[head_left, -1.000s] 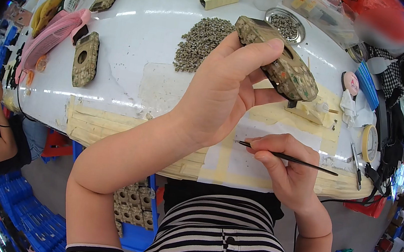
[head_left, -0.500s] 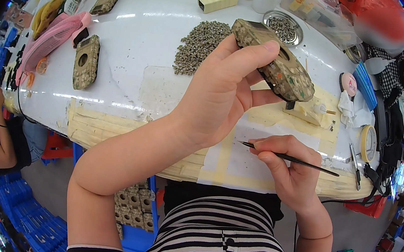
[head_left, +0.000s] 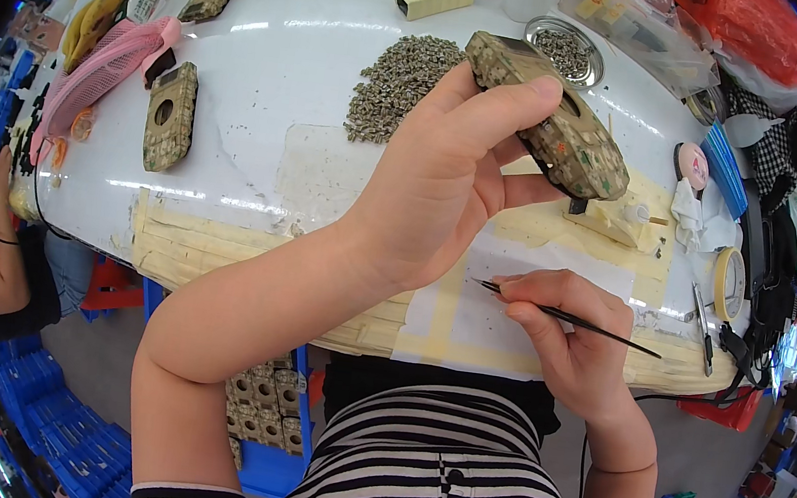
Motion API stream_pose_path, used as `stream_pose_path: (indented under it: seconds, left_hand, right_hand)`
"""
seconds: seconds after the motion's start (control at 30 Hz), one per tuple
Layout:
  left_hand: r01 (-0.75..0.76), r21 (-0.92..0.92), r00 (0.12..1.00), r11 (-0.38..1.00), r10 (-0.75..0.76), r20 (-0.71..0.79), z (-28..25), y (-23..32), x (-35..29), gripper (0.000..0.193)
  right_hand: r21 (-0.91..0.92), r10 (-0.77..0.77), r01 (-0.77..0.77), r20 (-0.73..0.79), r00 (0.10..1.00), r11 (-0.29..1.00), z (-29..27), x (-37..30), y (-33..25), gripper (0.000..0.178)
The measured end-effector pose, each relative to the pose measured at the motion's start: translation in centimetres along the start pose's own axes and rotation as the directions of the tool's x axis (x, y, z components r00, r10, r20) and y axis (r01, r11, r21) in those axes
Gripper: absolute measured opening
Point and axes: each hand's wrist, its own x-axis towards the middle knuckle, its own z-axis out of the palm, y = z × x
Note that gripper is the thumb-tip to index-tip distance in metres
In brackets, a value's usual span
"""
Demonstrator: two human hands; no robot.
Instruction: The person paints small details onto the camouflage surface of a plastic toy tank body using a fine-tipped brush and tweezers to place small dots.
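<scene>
Left hand (head_left: 438,169) has a decent grip on a camo shell (head_left: 580,147), right of the metal-bits pile (head_left: 396,88). Right hand (head_left: 578,343) is pinching a skinny black brush (head_left: 598,328), to the pile's lower right.

The camouflage shell (head_left: 585,150) looks matt, the tabletop (head_left: 266,73) glossy.

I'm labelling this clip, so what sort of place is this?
Likely an assembly workshop: a heap of small parts, matching camouflage-patterned shells, and a brush-like tool in the right hand.

No lettering or numbers can be read
</scene>
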Motion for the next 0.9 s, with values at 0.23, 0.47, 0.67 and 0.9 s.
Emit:
stream_pose_path:
  seconds: [0.23, 0.47, 0.67, 0.9]
  left_hand:
    - [0.002, 0.003, 1.000, 1.000, -0.002, -0.004, -0.01, -0.04, 0.00, 0.029]
    - [0.011, -0.012, 1.000, 1.000, -0.011, 0.016, -0.14, -0.03, 0.02, 0.027]
    - [0.038, -0.028, 0.997, 0.999, -0.036, 0.068, -0.49, 0.01, 0.13, 0.029]
    - [0.053, -0.030, 0.996, 0.998, -0.051, 0.068, -0.63, -0.05, 0.15, 0.030]
  right_hand:
    - [-0.013, -0.024, 0.024, 0.000, 1.000, 1.000, -0.03, 0.01, 0.05, 0.012]
    - [-0.010, -0.029, 0.029, -0.003, 1.000, 1.000, 0.06, 0.08, 0.12, 0.012]
    - [-0.016, -0.027, 0.027, -0.003, 1.000, 0.999, 0.01, -0.02, 0.10, 0.012]
    - [-0.023, -0.049, 0.049, -0.004, 0.999, 0.999, 0.17, 0.17, 0.14, 0.012]
